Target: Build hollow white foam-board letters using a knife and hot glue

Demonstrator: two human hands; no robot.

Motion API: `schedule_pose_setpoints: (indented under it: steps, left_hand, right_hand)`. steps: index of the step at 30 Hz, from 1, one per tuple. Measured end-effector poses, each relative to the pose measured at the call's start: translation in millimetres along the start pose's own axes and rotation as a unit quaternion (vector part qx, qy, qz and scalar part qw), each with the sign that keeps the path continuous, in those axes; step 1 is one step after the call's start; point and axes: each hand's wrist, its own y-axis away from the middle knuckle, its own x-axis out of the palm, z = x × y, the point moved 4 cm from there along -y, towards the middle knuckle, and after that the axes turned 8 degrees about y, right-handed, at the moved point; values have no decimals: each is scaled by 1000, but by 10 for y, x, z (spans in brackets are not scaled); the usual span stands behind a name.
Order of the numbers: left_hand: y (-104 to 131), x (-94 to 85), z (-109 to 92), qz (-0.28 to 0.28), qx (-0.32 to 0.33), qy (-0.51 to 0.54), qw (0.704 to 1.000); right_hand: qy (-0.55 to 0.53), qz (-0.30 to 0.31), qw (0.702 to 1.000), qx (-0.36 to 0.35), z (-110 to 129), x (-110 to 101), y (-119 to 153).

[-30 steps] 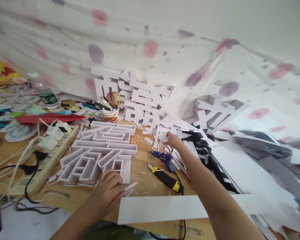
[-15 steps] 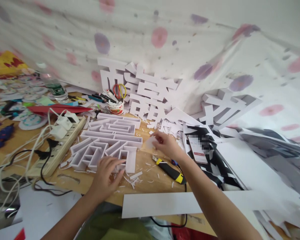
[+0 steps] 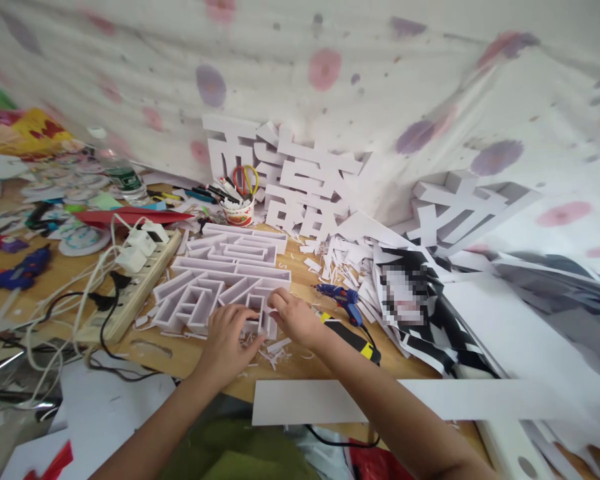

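Observation:
A white hollow character (image 3: 230, 267) with thin raised walls, apparently of foam board, lies flat on the wooden table. My left hand (image 3: 233, 337) grips its near right part, fingers over the walls and thumb at the near edge. Beside it, my right hand (image 3: 295, 317) is pinched closed at the right-hand wall, on a small white strip largely hidden by the fingers. To the right lie a blue glue gun (image 3: 343, 300) and a black-and-yellow utility knife (image 3: 353, 340), partly behind my right forearm. A long white strip (image 3: 300, 402) lies along the front edge.
A power strip (image 3: 130, 293) with tangled cables is on the left, near another blue glue gun (image 3: 17, 270). Behind stand finished white characters (image 3: 305, 177) and a cup of pens and scissors (image 3: 239, 213). White scraps (image 3: 340, 260) and a blurred-out phone (image 3: 404, 293) are on the right.
My right hand has moved left with the small white strip, from beside the knife to the character's right-hand wall. My left hand stays on the character. The view has shifted slightly.

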Motion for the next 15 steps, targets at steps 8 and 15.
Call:
schedule_pose_setpoints:
  steps: [8,15]
  left_hand:
    - [-47,18,-63,-22,-16,-23,999]
    - [-50,0,-81,-19,-18,-18,999]
  right_hand:
    - [-152,-8,988,21,21,54,143]
    - [-240,-39,964,104,40,98,137]
